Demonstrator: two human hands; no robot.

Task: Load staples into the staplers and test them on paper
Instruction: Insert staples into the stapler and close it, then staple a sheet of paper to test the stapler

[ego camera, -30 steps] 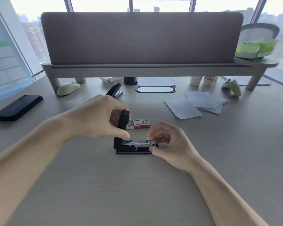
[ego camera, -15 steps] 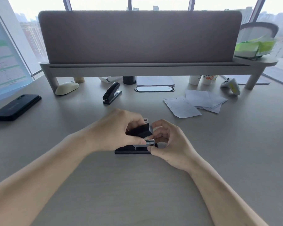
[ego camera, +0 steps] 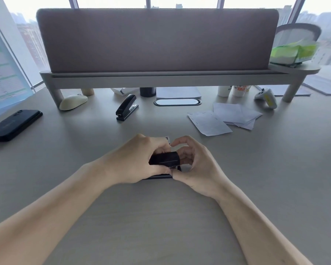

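Note:
A black stapler [ego camera: 165,159] lies on the grey desk in front of me, its lid nearly down over the base. My left hand [ego camera: 139,159] grips the lid from the left, thumb along the near side. My right hand [ego camera: 196,165] holds the stapler's front end, fingers curled around it. The staple box [ego camera: 167,139] is almost hidden behind my hands. A second black stapler [ego camera: 126,109] stands farther back, left of centre. Several white paper sheets [ego camera: 224,119] lie at the back right.
A black phone [ego camera: 13,124] lies far left, a cream mouse [ego camera: 73,102] beside the shelf leg. A grey shelf with a screen [ego camera: 157,41] spans the back. Cups [ego camera: 234,90] and a white controller [ego camera: 266,97] sit under its right end.
The stapler's lid stood upright with the metal staple track exposed; my left hand has swung it down onto the base. My right hand has stayed at the front end.

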